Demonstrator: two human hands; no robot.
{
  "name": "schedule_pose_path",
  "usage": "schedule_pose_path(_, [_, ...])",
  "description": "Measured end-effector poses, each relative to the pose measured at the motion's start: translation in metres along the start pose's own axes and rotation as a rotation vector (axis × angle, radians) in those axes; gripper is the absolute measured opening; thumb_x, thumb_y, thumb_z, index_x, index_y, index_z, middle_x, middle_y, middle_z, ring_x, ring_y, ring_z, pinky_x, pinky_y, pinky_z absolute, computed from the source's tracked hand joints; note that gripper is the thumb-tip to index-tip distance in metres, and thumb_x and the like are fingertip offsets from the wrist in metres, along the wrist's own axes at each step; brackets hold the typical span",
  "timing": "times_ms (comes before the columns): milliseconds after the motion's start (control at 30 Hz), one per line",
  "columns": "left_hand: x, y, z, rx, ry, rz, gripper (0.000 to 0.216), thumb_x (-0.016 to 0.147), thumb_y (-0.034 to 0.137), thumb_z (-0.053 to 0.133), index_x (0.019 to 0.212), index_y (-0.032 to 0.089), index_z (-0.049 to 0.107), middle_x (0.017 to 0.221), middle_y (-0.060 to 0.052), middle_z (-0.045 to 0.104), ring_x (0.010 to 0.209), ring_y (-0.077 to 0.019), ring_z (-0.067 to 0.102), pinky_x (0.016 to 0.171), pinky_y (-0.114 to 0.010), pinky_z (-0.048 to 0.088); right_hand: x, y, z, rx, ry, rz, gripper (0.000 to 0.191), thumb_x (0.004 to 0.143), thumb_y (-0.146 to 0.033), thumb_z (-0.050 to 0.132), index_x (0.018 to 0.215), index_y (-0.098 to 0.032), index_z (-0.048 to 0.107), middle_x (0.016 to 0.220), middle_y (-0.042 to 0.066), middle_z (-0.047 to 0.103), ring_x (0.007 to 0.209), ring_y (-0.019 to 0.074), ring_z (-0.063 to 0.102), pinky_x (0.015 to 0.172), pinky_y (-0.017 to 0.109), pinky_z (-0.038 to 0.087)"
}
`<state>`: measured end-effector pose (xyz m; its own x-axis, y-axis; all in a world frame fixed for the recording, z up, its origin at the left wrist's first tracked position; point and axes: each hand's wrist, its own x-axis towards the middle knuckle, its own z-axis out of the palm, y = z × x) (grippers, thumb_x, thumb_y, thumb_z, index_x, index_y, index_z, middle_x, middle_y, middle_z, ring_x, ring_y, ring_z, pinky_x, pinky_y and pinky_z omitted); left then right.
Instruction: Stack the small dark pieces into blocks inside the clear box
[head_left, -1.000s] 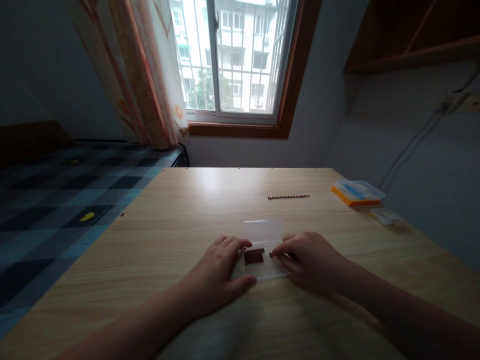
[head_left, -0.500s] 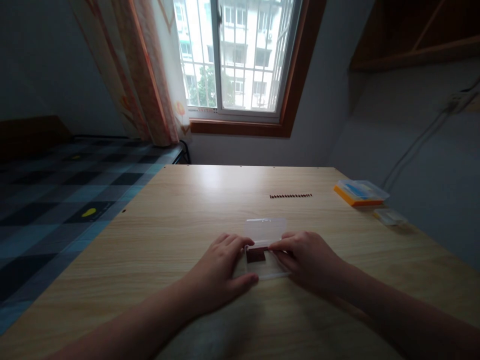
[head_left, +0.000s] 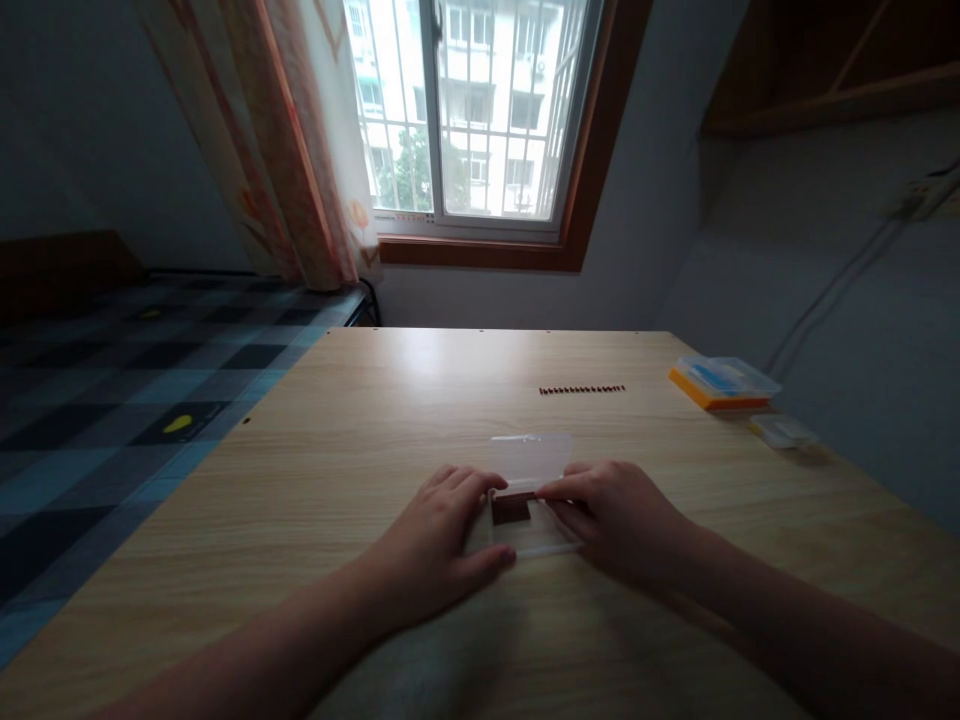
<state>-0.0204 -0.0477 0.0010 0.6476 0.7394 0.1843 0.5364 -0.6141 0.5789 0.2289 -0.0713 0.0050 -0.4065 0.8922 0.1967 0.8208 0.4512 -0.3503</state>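
In front of me on the table lies a small clear plastic box, its see-through lid tipped open on the far side. My left hand grips the box's left side, fingers at the far corner and thumb by the near edge. Reaching in from the right, my right hand pinches the end of a thin dark reddish-brown strip along the box's far inner side. Nearer me in the box's left part lies a flat dark brown block. My right fingers partly hide the box's right side.
Beyond the box, a row of small dark brown pieces lines the wooden table. At the right edge are an orange-and-clear case and a smaller clear box. A bed with checked cover adjoins the left.
Both hands stay in nearly the same place at the box, the right still pinching the strip. The view shifts very slightly.
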Motion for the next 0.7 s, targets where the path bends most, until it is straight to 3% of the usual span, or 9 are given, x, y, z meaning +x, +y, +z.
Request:
schedule_pose_path(233, [0.001, -0.001, 0.001, -0.005, -0.006, 0.000, 0.046, 0.077, 0.030, 0.075, 0.119, 0.023, 0.059, 0.116, -0.007, 0.064, 0.111, -0.0284, 0.056, 0.098, -0.045, 0.046, -0.001, 0.002, 0.000, 0.058, 0.067, -0.069, 0.023, 0.089, -0.019, 0.057, 0.095, -0.027, 0.078, 0.078, -0.001, 0.072, 0.066, 0.0101, 0.063, 0.063, 0.022, 0.041])
schedule_pose_path(300, [0.000, -0.001, 0.001, -0.008, -0.005, -0.002, 0.046, 0.077, 0.030, 0.075, 0.119, 0.023, 0.059, 0.117, -0.007, 0.064, 0.111, -0.0283, 0.056, 0.098, -0.045, 0.046, -0.001, 0.004, -0.002, 0.113, 0.172, -0.113, 0.021, 0.088, -0.019, 0.058, 0.095, -0.025, 0.077, 0.075, -0.001, 0.071, 0.061, 0.0092, 0.060, 0.060, 0.022, 0.041])
schedule_pose_path(433, [0.000, 0.000, -0.001, -0.010, -0.009, -0.023, 0.045, 0.078, 0.030, 0.074, 0.120, 0.023, 0.059, 0.119, -0.008, 0.063, 0.112, -0.0286, 0.056, 0.098, -0.045, 0.046, 0.004, 0.022, -0.012, 0.180, 0.527, -0.096, 0.017, 0.087, -0.021, 0.057, 0.091, -0.021, 0.074, 0.070, 0.000, 0.066, 0.057, 0.0105, 0.053, 0.058, 0.024, 0.042])
schedule_pose_path(533, [0.000, 0.001, -0.003, -0.013, -0.020, -0.035, 0.045, 0.078, 0.030, 0.073, 0.120, 0.023, 0.059, 0.119, -0.008, 0.063, 0.112, -0.0289, 0.056, 0.098, -0.046, 0.046, 0.015, 0.051, -0.011, 0.109, 0.673, -0.033, 0.019, 0.088, -0.022, 0.055, 0.089, -0.020, 0.073, 0.076, 0.004, 0.067, 0.073, 0.0167, 0.058, 0.072, 0.031, 0.048])
schedule_pose_path(600, [0.000, 0.002, -0.003, -0.015, -0.020, -0.037, 0.045, 0.078, 0.030, 0.073, 0.121, 0.023, 0.059, 0.119, -0.008, 0.064, 0.112, -0.0288, 0.056, 0.097, -0.046, 0.047, 0.024, 0.071, -0.004, 0.038, 0.664, 0.029, 0.023, 0.089, -0.022, 0.053, 0.094, -0.019, 0.074, 0.088, 0.008, 0.068, 0.091, 0.0216, 0.060, 0.086, 0.038, 0.048])
schedule_pose_path(700, [-0.001, 0.003, -0.004, -0.012, -0.011, -0.038, 0.045, 0.077, 0.029, 0.072, 0.120, 0.023, 0.060, 0.117, -0.008, 0.064, 0.110, -0.0289, 0.057, 0.097, -0.046, 0.047, 0.036, 0.093, 0.013, -0.059, 0.515, 0.157, 0.037, 0.085, -0.023, 0.054, 0.118, -0.017, 0.070, 0.114, 0.013, 0.065, 0.113, 0.0266, 0.055, 0.102, 0.045, 0.043])
